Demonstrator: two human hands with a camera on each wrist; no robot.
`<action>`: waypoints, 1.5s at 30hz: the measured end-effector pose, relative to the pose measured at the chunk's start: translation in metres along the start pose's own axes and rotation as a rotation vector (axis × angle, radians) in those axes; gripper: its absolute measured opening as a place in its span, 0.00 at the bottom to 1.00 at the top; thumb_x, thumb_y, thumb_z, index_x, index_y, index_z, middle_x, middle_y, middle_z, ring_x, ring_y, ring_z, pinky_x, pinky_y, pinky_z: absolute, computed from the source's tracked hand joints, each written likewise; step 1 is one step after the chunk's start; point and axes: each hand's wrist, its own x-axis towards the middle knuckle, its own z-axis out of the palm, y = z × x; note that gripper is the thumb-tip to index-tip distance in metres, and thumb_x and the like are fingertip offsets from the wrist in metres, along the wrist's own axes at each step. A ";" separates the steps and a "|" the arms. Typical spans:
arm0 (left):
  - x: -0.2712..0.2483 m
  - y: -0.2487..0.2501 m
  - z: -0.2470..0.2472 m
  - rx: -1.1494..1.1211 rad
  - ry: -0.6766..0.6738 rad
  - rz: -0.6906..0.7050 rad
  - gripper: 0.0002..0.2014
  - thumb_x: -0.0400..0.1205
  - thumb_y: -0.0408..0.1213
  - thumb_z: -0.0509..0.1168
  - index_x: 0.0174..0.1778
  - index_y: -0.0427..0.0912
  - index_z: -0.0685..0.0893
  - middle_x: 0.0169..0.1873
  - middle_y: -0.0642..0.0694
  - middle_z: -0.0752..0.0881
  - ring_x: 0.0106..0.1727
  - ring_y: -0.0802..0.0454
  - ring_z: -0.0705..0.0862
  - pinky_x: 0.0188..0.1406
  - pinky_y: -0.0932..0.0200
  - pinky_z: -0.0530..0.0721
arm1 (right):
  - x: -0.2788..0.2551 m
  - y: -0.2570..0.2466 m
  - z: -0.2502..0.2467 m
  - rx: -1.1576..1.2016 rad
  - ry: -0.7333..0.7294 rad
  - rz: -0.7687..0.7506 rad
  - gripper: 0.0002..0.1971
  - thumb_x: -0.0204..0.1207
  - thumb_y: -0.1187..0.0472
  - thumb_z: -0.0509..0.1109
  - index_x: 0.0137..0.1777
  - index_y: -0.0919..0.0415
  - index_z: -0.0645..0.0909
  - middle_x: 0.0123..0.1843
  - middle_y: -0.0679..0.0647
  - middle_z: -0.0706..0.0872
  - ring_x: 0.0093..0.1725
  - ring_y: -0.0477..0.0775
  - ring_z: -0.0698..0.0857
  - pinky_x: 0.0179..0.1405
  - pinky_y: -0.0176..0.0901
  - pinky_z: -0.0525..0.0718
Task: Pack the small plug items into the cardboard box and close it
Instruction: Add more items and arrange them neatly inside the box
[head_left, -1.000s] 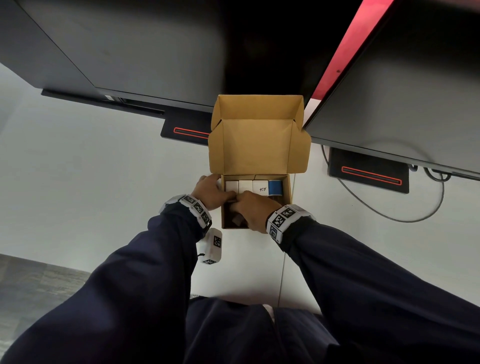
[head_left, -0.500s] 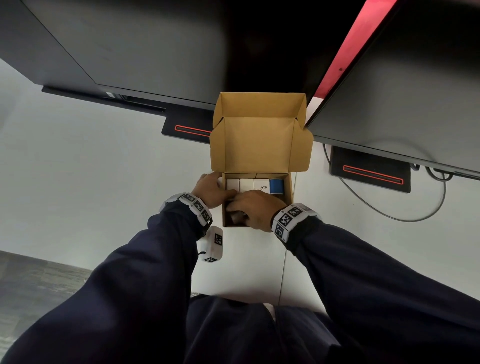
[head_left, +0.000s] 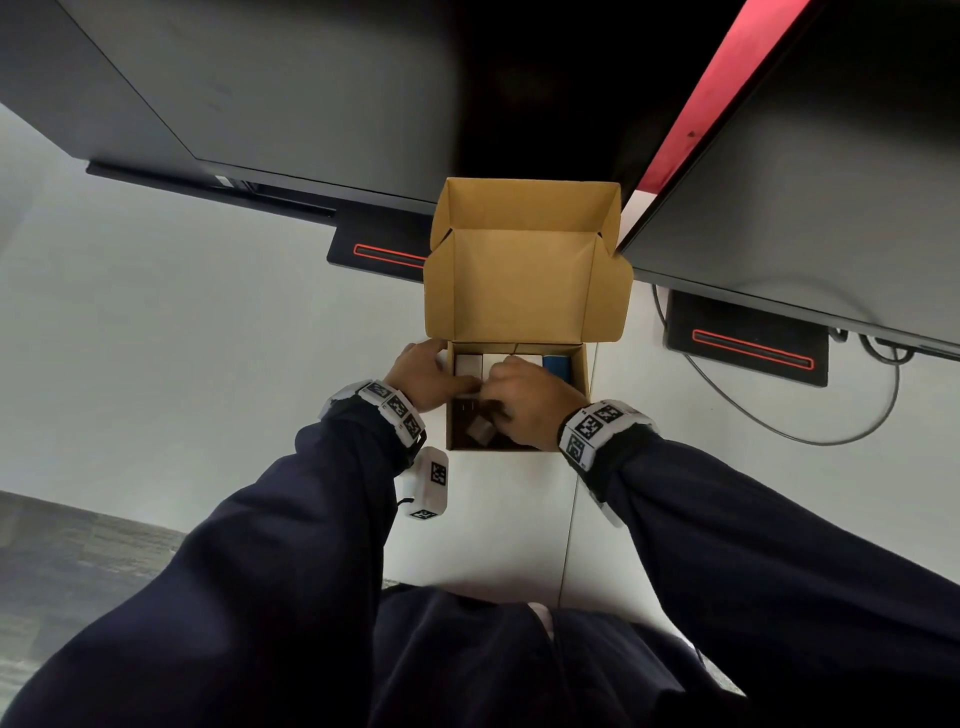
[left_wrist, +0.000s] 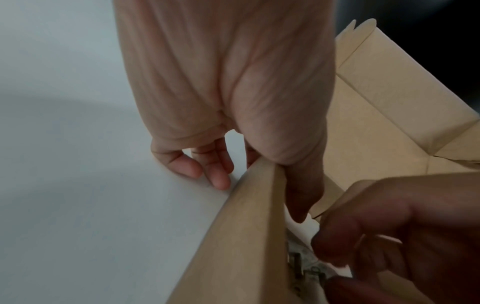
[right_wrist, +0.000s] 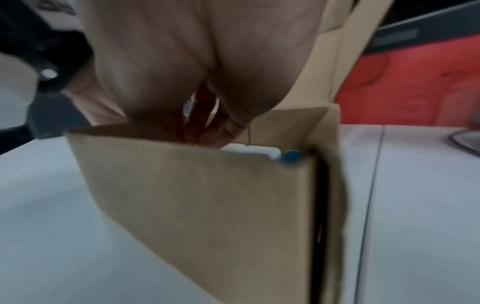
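Two dark sleeves (head_left: 270, 561) reach forward over the white table (head_left: 182, 364), each wrist wearing a band with black-and-white markers. Just beside the left wrist a small white marker block (head_left: 427, 483) hangs over the tabletop. Beyond it stands the cardboard box (head_left: 582, 374), its near compartment open and shadowed, with a small pale plug item (head_left: 479, 431) lying loose and tilted on the bottom.

Above that item the two hands meet. The left hand (head_left: 423, 374) straddles the box's left wall: in the left wrist view its thumb dips inside the wall while the other fingers (left_wrist: 215, 170) stay outside, curled down with their tips on the table, so the wall is pinched between them. The right hand (head_left: 530, 400) reaches in over the near edge with curled fingers closed on a white plug item (left_wrist: 302, 227) (its metal prongs show just below in the left wrist view), touching the left thumb.

Farther in, a row of packed plug items (head_left: 470, 364) stands along the back of the compartment, white ones to the left and a blue one (head_left: 558, 366) at the right end. Behind them the lid (head_left: 519, 286) stands upright, side flaps spread. Past the box are two dark monitors (head_left: 260, 93) on stands with red-lit strips, and a cable (head_left: 810, 431) loops across the table at the right.
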 end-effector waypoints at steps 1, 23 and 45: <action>0.002 -0.002 0.000 -0.006 -0.003 -0.006 0.44 0.56 0.67 0.74 0.69 0.51 0.85 0.62 0.40 0.90 0.66 0.37 0.89 0.70 0.34 0.89 | 0.000 -0.001 -0.001 0.033 -0.001 0.059 0.09 0.79 0.55 0.71 0.52 0.59 0.88 0.47 0.53 0.82 0.53 0.55 0.80 0.52 0.48 0.80; 0.000 -0.001 0.001 -0.010 -0.001 0.016 0.47 0.56 0.70 0.70 0.72 0.54 0.84 0.67 0.39 0.89 0.71 0.36 0.86 0.75 0.34 0.86 | 0.009 -0.019 -0.002 0.072 -0.138 0.175 0.12 0.72 0.53 0.79 0.53 0.56 0.89 0.50 0.54 0.86 0.50 0.58 0.86 0.46 0.48 0.86; -0.004 0.003 0.000 0.013 0.006 0.001 0.43 0.63 0.65 0.75 0.74 0.50 0.83 0.64 0.37 0.89 0.67 0.36 0.87 0.71 0.36 0.88 | 0.015 -0.017 0.007 0.326 0.035 0.384 0.11 0.81 0.56 0.73 0.50 0.64 0.92 0.43 0.57 0.89 0.44 0.57 0.87 0.41 0.43 0.80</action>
